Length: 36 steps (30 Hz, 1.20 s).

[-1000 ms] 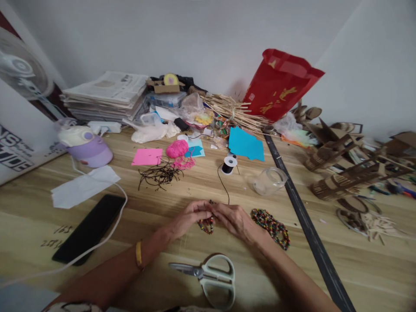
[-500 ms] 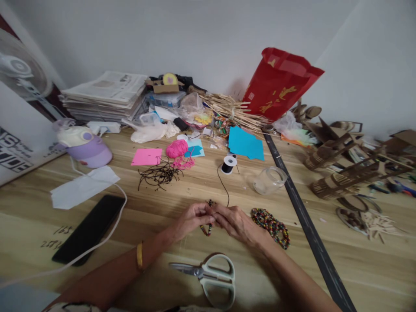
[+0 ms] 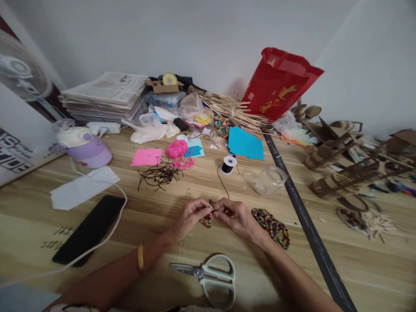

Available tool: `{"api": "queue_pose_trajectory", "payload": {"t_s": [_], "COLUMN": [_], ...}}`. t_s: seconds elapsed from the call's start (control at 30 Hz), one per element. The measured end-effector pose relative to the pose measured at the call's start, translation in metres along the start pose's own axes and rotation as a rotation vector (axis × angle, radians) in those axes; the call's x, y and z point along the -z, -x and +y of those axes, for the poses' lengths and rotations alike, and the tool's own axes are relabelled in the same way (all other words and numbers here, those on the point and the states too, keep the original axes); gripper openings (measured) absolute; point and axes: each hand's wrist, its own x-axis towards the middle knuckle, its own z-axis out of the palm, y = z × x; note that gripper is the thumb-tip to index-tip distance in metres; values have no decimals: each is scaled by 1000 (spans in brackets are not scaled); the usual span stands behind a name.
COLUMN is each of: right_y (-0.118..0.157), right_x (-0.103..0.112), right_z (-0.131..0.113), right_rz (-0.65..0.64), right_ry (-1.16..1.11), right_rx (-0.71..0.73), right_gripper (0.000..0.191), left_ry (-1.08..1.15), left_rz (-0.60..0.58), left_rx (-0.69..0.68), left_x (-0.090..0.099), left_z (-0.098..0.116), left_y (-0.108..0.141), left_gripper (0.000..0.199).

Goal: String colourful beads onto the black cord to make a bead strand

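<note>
Taking the point where the hands meet as dial centre, we find the beaded strand (image 3: 205, 224) there, hanging in a small loop below the left hand (image 3: 192, 214), whose thumb and forefinger pinch it. The right hand (image 3: 238, 218) has its fingertips drawn together beside it; whether they grip cord or bead is too small for us to tell. Main risk, we judge: a slackened left pinch could let beads slide off any unsecured end and roll. The black cord (image 3: 223, 184), running from its spool (image 3: 229, 164) at one o'clock towards the right hand, might snag or tug if pulled. Materials: we note small, round, mixed-colour beads, repeated in the coiled bead string (image 3: 271, 227) between three and four; cord matte and thin, with loose, springy cord pieces (image 3: 160, 173) at ten. At two, a clear, rounded jar (image 3: 269, 180); at six, scissors (image 3: 216, 277) with metal blades and smooth, pale looped handles. The tabletop (image 3: 182, 277) shows wood grain.
</note>
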Motion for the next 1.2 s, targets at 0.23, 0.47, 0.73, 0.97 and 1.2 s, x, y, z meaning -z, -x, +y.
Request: {"api": "queue_pose_trajectory", "payload": {"t_s": [0.23, 0.47, 0.73, 0.97, 1.2], "right_y": [0, 0, 2, 5, 6], "right_x": [1, 4, 3, 0, -3], "right_z": [1, 1, 2, -3, -14], "right_rz": [-29, -74, -130, -124, -98], "right_ry": [68, 155, 180, 187, 211], "right_rx": [3, 11, 13, 86, 146], "right_gripper": [13, 11, 15, 16, 16], "left_ry": [-81, -105, -345, -604, -525], "left_rz": [0, -36, -29, 38, 86], "left_rx": [-94, -129, -304, -394, -283], "left_x": [5, 5, 6, 4, -2], "left_z": [-9, -4, -2, -8, 2], "left_y": [-1, -3, -2, 4, 6], "left_gripper": [22, 24, 19, 20, 22]}}
